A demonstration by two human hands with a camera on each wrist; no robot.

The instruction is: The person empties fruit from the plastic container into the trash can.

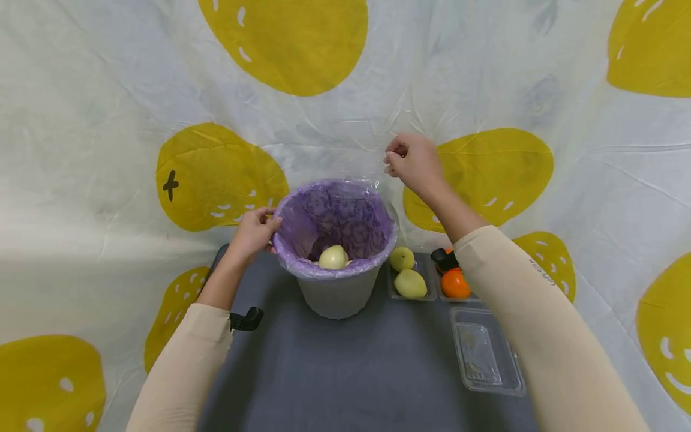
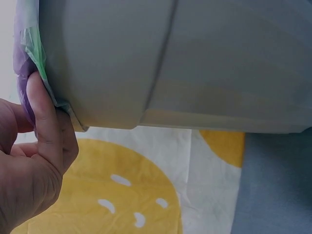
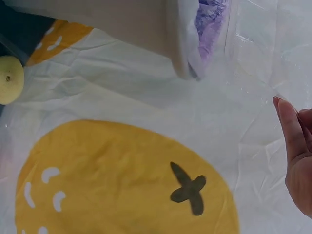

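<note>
A grey bin [image 1: 339, 295] lined with a purple patterned bag [image 1: 356, 228] stands on the dark table. My left hand [image 1: 254, 233] grips the bin's rim on its left side; in the left wrist view the fingers [image 2: 46, 117] curl over the liner's folded edge. Above the bin's right rim my right hand [image 1: 415, 161] pinches the edge of a clear plastic piece [image 3: 253, 53], which looks like a thin tray or lid and reaches over the bin's opening. A pale yellow, onion-like round thing [image 1: 333, 257] lies inside the bin, with a dark purple thing behind it.
Right of the bin, a clear tray holds yellow-green round fruits [image 1: 410, 283]. Beside it another holds orange fruits [image 1: 456, 284], partly hidden by my right sleeve. Nearer me lies a clear container [image 1: 477, 354]. A lemon-print cloth [image 1: 135, 150] hangs behind and around the table.
</note>
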